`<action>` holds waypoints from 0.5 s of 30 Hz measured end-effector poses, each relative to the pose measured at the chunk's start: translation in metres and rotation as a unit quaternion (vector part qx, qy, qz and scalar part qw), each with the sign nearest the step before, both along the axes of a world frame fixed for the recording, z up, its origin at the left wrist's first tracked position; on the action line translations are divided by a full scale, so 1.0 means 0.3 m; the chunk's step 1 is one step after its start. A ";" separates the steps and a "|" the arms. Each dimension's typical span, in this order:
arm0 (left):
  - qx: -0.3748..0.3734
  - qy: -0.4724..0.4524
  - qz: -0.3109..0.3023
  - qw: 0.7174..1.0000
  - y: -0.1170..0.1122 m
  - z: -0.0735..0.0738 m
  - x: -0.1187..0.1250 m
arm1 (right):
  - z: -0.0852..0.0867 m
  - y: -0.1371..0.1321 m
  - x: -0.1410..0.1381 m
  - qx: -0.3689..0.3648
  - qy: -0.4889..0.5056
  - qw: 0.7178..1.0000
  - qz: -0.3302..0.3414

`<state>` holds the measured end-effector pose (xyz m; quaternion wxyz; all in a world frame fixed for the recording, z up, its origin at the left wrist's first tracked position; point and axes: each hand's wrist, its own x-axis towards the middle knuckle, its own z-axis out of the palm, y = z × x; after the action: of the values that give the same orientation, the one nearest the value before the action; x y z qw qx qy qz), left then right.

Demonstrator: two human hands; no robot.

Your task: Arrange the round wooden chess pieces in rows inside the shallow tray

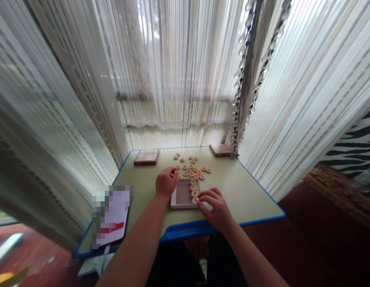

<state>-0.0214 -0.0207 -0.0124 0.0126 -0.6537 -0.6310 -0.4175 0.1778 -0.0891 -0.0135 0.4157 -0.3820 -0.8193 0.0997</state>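
Observation:
A small white tray (180, 205) lies near the front edge of the green table (247, 191), with a column of round wooden game pieces along its right side. My right hand (214, 207) is closed in a pinch on the lowest piece (194, 200) in that column. My left hand (166, 182) rests curled at the tray's far left corner, fingertips pinched on a piece (172, 174) I can barely make out. Several more round pieces (192, 167) lie scattered on the table just beyond the tray.
Two flat brown boxes sit at the back, one to the left (146, 157) and one to the right (220, 150). A clipboard with paper (111, 217) lies at the table's front left. Sheer curtains (179, 79) surround the table on three sides. A dark floor lies to the right.

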 end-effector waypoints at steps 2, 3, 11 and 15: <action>0.003 -0.006 0.003 1.000 0.005 -0.003 -0.005 | 0.036 0.049 0.002 -0.007 -0.013 1.000 0.020; 0.005 -0.009 0.008 1.000 0.008 -0.005 -0.008 | 0.055 0.086 0.001 -0.018 -0.023 0.999 0.022; 0.019 -0.052 0.062 0.997 0.052 -0.035 -0.041 | 0.055 0.443 -0.099 -0.131 -0.213 0.968 -0.026; 0.016 -0.087 0.084 0.993 0.081 -0.060 -0.064 | 0.019 0.505 -0.143 -0.127 -0.252 0.959 -0.019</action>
<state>-0.0407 0.0035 -0.0303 0.0029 -0.5591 -0.6758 -0.4803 0.1350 0.0624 -0.0079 0.1457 -0.4602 -0.8706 0.0953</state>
